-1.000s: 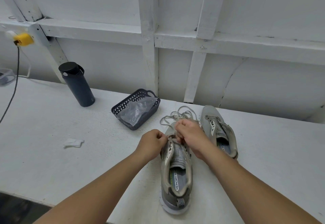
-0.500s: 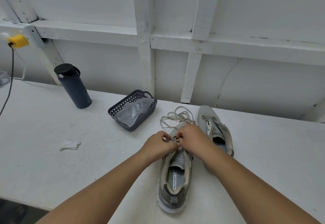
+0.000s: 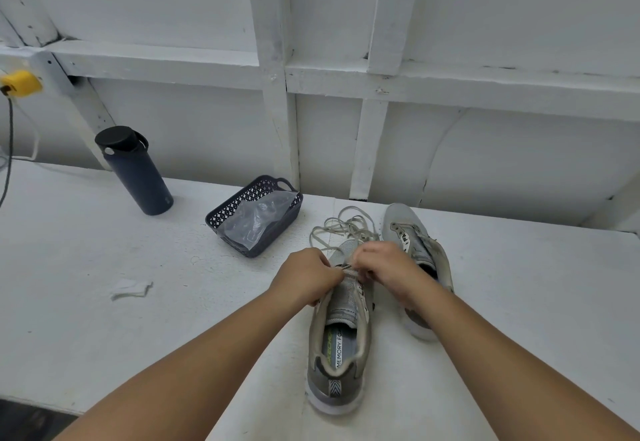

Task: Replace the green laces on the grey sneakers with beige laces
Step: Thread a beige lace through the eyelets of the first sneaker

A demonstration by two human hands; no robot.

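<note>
Both hands, left hand (image 3: 306,276) and right hand (image 3: 388,269), pinch the beige lace (image 3: 341,229) at the front eyelets of the near grey sneaker (image 3: 341,333) on the tabletop (image 3: 104,267). The left hand has closed in against the right within the last second, indicating threading in progress; the lace's slack lies looped beyond the toe.

The white table (image 3: 86,250) has open surface on the left, with only a small paper scrap (image 3: 131,288) there. Farther back stand a dark bottle (image 3: 135,172) and a basket (image 3: 254,216) with a plastic bag inside. Loose laces (image 3: 341,227) lie between the basket and the far sneaker (image 3: 417,250). Right of the sneakers the table is bare up to the wall.
</note>
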